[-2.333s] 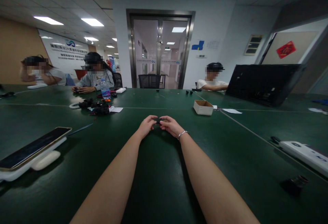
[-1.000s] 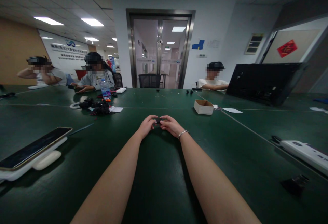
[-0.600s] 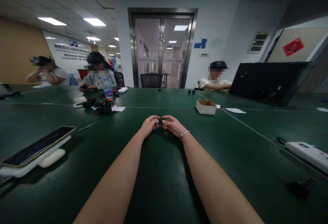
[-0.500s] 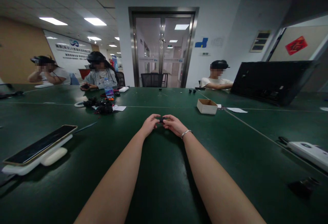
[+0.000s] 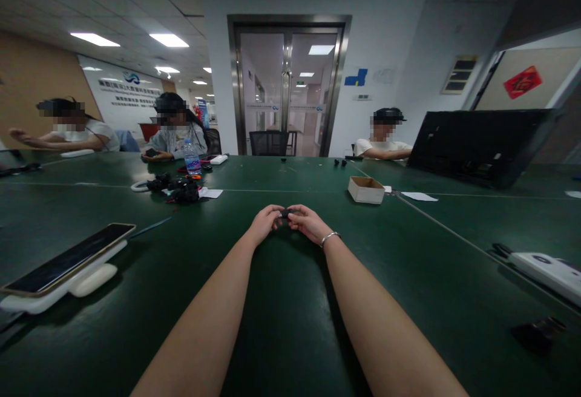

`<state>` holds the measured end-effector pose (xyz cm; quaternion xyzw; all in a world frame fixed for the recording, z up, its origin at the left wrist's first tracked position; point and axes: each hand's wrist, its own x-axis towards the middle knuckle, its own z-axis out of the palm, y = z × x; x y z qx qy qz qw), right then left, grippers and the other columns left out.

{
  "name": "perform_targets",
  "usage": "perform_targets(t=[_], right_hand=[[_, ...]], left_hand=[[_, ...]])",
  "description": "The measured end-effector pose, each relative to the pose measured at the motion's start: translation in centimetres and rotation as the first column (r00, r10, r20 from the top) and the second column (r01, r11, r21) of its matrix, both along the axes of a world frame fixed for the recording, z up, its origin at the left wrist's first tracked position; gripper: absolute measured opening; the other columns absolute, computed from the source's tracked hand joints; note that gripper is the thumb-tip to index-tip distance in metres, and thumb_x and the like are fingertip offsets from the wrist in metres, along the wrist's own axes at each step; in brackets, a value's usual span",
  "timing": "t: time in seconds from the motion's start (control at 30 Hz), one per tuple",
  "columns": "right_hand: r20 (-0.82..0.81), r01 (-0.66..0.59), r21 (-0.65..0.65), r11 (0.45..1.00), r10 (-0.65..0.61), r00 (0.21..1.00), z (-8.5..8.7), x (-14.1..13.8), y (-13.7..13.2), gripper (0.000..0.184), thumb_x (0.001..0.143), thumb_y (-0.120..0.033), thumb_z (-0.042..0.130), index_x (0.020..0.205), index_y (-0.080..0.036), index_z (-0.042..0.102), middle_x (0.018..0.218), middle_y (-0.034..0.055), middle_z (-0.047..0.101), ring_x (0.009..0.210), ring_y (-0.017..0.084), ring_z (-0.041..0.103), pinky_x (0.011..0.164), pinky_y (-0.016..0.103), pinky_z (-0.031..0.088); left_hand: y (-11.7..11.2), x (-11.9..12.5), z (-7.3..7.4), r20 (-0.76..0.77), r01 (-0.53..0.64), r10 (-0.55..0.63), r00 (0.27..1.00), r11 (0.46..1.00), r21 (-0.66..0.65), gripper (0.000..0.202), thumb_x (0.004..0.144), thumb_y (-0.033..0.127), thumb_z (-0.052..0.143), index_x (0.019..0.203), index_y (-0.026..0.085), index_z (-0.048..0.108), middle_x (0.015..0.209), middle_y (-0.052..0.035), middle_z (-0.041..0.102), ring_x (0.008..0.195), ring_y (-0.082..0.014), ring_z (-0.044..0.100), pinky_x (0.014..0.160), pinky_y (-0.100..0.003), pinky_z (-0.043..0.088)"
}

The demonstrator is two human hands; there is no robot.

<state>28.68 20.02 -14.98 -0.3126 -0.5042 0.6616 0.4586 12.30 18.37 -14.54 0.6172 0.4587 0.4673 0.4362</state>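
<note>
Both arms reach forward over a dark green table (image 5: pixel 290 300). A small black object (image 5: pixel 285 213) spans the gap between my fingertips; it is too small to name its kind. My left hand (image 5: pixel 265 223) pinches its left end with thumb and fingers. On its right end, my right hand (image 5: pixel 308 223) is closed in a like pinch, with a silver bracelet (image 5: pixel 330 238) on the wrist. The object is held a little above the tabletop, and the fingers cover parts of it.
An open box (image 5: pixel 366 190) stands beyond my right hand. Leftward lie a phone (image 5: pixel 72 258) on a white device, a pile of black items (image 5: pixel 177 188) and a water bottle (image 5: pixel 191 158). A monitor (image 5: pixel 481 146) stands at right. Several people sit across the table.
My hands stay almost in place, and more of the black object shows between them. The person at far left has lowered their hands from the head and stretched them forward.
</note>
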Motion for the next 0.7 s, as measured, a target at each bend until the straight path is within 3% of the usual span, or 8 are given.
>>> perform_targets(t=[0.4,0.53,0.7], right_hand=[[0.005,0.016,-0.006,1.000,-0.016,1.000,0.1,0.0,-0.1,0.032,0.065,-0.011,0.071,0.091,-0.016,0.054,0.069,-0.0006,0.060,0.057,0.008,0.058,0.052,0.018,0.045],[0.015,0.019,-0.004,1.000,-0.019,1.000,0.3,0.0,-0.3,0.032,0.067,-0.012,0.069,0.093,-0.017,0.052,0.070,-0.0011,0.059,0.054,0.008,0.058,0.050,0.018,0.046],[0.024,0.015,0.010,1.000,-0.015,1.000,1.9,-1.1,-0.8,0.032,0.072,-0.018,0.066,0.097,-0.020,0.047,0.077,-0.0008,0.060,0.053,0.008,0.059,0.052,0.022,0.050]], left_hand=[[0.1,-0.1,-0.2,0.028,-0.021,0.020,0.999,0.999,0.039,0.029,0.073,0.026,0.052,0.099,0.014,0.057,0.064,0.0014,0.054,0.049,-0.0075,0.046,0.048,-0.020,0.035],[0.2,0.2,0.3,0.088,-0.053,0.053,0.995,0.999,0.002,0.024,0.074,0.028,0.054,0.093,0.014,0.058,0.065,0.0009,0.054,0.049,-0.0071,0.046,0.046,-0.019,0.034],[-0.1,0.3,1.5,0.173,-0.065,0.063,0.983,0.998,0.008,0.031,0.072,0.038,0.059,0.094,0.016,0.058,0.070,0.0001,0.055,0.052,-0.0065,0.047,0.044,-0.017,0.034]])
